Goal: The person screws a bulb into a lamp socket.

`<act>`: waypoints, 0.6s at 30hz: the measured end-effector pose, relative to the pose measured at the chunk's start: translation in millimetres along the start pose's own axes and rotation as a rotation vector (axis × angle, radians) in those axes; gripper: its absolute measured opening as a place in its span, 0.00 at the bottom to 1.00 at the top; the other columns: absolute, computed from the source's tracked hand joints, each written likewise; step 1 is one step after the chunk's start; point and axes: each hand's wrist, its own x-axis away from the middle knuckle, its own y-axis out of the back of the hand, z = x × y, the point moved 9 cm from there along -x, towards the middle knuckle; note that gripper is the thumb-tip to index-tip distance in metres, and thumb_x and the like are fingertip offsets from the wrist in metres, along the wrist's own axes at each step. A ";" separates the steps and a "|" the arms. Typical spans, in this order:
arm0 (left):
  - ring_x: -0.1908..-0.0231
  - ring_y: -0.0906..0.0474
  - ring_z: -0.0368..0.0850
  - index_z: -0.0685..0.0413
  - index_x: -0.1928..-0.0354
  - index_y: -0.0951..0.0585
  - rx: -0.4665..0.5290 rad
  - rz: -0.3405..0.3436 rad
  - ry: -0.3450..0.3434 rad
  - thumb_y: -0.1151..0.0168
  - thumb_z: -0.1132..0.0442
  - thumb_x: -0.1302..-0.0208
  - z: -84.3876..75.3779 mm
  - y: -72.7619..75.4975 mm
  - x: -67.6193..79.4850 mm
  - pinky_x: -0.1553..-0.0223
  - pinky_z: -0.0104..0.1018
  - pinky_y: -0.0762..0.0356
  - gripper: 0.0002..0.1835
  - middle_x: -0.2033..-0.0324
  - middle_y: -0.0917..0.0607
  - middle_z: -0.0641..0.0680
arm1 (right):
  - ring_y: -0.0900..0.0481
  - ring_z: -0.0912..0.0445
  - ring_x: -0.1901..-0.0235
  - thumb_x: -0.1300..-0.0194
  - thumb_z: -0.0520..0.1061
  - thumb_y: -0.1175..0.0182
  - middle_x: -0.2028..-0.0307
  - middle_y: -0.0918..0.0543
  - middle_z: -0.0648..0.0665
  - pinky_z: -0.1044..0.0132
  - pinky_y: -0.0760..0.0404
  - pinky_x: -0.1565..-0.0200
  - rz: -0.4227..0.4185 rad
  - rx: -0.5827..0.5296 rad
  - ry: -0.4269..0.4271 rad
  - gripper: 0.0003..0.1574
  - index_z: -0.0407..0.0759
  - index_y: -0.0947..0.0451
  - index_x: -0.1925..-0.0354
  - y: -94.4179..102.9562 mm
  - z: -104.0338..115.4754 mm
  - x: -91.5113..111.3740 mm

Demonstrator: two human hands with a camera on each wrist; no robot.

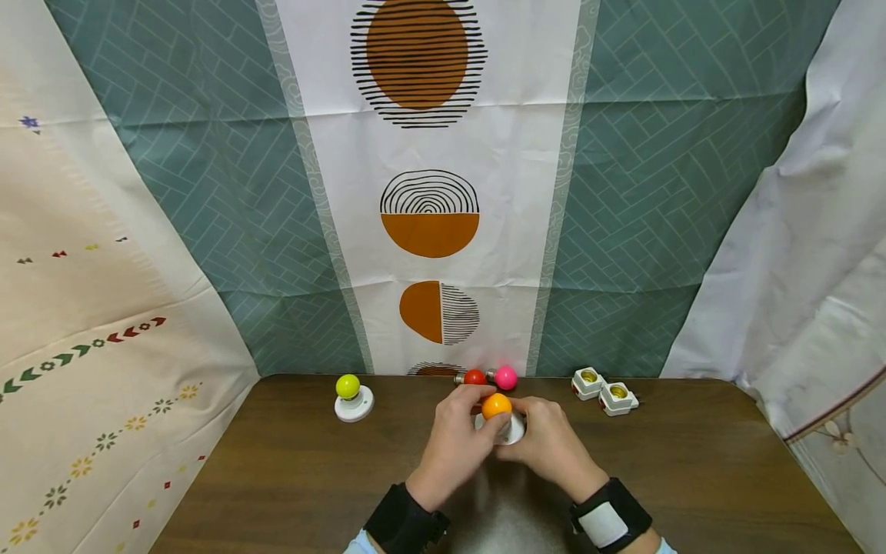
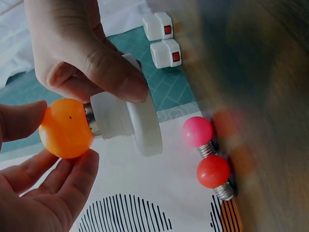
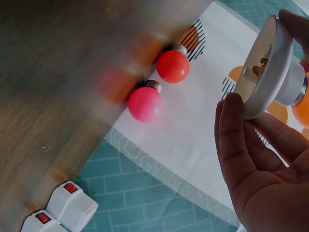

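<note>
Both part-closed, left grip [image 1: 461, 435] pinches orange bulb [image 2: 66, 128], right grip [image 1: 556, 445] socket [image 2: 116, 115].

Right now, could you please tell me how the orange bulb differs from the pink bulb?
The orange bulb is pinched by the left hand, while the pink bulb lies on the table, untouched. Only a strip of the orange bulb's metal base shows above the white holder; the pink bulb's threaded base is bare. Both have round, single-coloured globes.
</note>
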 end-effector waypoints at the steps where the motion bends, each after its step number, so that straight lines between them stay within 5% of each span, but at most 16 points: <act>1: 0.60 0.27 0.37 0.52 0.51 0.22 -0.003 0.012 -0.003 0.33 0.59 0.44 -0.5 -0.7 0.1 0.57 0.28 0.27 0.18 0.57 0.23 0.46 | 0.27 0.63 0.68 0.66 0.59 0.24 0.66 0.22 0.58 0.72 0.25 0.66 0.002 0.001 -0.002 0.35 0.52 0.21 0.57 -0.2 -0.1 0.0; 10: 0.54 0.28 0.36 0.53 0.46 0.24 0.010 0.089 -0.010 0.37 0.63 0.41 -3.9 -4.8 0.4 0.51 0.30 0.31 0.19 0.51 0.23 0.48 | 0.26 0.65 0.69 0.66 0.60 0.25 0.67 0.22 0.59 0.72 0.25 0.66 -0.013 0.003 0.006 0.33 0.52 0.21 0.58 0.9 -0.2 0.4; 18: 0.56 0.28 0.39 0.50 0.50 0.23 0.010 0.012 -0.036 0.34 0.55 0.43 -3.6 0.9 -1.8 0.53 0.33 0.28 0.19 0.54 0.23 0.48 | 0.27 0.64 0.70 0.68 0.59 0.24 0.68 0.23 0.59 0.71 0.26 0.67 -0.035 0.022 0.024 0.34 0.53 0.21 0.59 3.5 0.8 -0.8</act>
